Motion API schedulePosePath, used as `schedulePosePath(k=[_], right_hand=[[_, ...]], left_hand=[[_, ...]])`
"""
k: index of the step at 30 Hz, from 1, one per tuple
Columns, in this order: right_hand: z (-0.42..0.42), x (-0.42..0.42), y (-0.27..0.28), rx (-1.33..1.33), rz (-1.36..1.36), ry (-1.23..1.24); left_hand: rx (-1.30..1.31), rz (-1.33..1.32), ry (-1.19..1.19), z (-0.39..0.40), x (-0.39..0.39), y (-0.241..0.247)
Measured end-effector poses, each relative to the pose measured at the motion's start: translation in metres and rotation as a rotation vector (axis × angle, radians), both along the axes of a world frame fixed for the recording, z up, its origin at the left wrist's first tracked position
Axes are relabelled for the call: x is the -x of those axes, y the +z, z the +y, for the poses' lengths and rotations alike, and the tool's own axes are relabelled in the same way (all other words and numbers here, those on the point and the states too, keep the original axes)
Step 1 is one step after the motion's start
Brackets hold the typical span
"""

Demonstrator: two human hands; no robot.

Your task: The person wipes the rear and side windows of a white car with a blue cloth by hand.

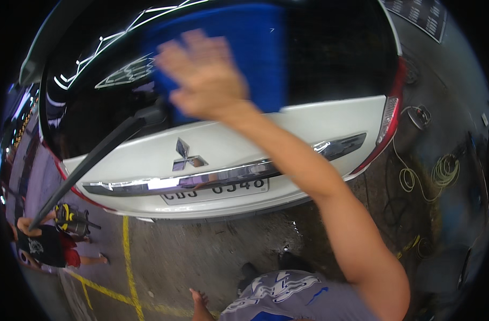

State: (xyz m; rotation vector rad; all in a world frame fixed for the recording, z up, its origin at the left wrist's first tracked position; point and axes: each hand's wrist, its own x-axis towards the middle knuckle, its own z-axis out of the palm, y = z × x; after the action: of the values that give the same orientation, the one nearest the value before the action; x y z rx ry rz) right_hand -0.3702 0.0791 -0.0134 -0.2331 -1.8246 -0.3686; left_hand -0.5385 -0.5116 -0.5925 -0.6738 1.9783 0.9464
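Observation:
My right hand [208, 78] is spread flat on a blue cloth [264, 64], blurred, with its fingers apart. Under the cloth is the dark rear window [332, 52] of a white Mitsubishi car. Low in the picture, my left hand [199, 297] hangs beside my body, its thumb apart from the fingers and nothing seen in it. The rear wiper arm [96, 160] stands out from the glass, to the left of my right forearm. Below the window are the three-diamond emblem [186, 155], a chrome trim strip [228, 172] and a licence plate [216, 190].
A person [44, 244] in a dark shirt and red shorts is at the left by a black and yellow vacuum cleaner [72, 220]. Coiled hose [445, 172] lies on the floor at right. Yellow lines [128, 257] mark the wet-looking concrete floor [180, 248].

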Motion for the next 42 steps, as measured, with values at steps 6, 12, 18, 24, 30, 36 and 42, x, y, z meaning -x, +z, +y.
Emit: schedulePosePath(k=[6, 12, 18, 24, 30, 36, 42], right_hand=[[0.058, 0.011, 0.127, 0.228, -0.230, 0.248], [0.250, -0.284, 0.170, 0.237, 0.132, -0.438], [0.140, -0.109, 0.147, 0.052, 0.097, -0.380], [0.071, 0.083, 0.223, -0.082, -0.417, -0.051], [0.214, -0.052, 0.269, 0.215, -0.257, -0.096], [0.242, -0.198, 0.248, 0.322, -0.117, -0.222], [0.212, -0.276, 0.094, 0.227, 0.253, -0.389]], left_hand=[[-0.584, 0.271, -0.311, 0.167, 0.006, 0.058], [-0.285, -0.057, -0.010, 0.037, -0.047, -0.017], [-0.078, -0.135, -0.017, 0.051, -0.072, -0.001], [-0.428, 0.202, -0.306, 0.234, -0.016, 0.036], [-0.345, 0.135, -0.445, 0.252, -0.062, 0.057], [-0.069, -0.039, -0.129, 0.184, -0.100, 0.023], [-0.117, -0.185, -0.263, 0.124, -0.127, 0.010]])
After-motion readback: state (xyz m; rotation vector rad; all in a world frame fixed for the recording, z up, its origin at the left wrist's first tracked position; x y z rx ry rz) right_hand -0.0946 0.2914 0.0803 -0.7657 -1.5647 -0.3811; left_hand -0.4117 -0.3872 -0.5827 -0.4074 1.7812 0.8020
